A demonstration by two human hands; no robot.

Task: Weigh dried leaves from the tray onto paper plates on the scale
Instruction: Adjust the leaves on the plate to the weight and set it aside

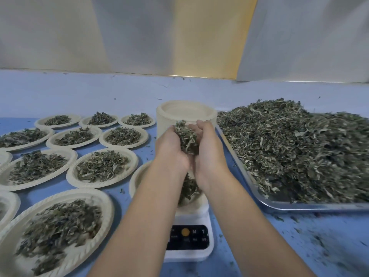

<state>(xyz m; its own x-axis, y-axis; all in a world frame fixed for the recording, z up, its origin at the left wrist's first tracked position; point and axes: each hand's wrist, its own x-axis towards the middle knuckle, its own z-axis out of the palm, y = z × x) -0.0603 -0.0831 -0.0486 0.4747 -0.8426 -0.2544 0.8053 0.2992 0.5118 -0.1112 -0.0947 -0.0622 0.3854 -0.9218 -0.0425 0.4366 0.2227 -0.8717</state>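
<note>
1 handful of dried leaves (186, 139) sits cupped between my left hand (171, 150) and right hand (209, 152), pressed together over the paper plate (136, 176) on the scale (189, 238) so loose bits drop onto it, not the table (259, 236). The heaped tray (299, 205) lies just right for short reaches; spare plates (186, 110) stand stacked behind, filled plates (101, 166) spread left.
</note>
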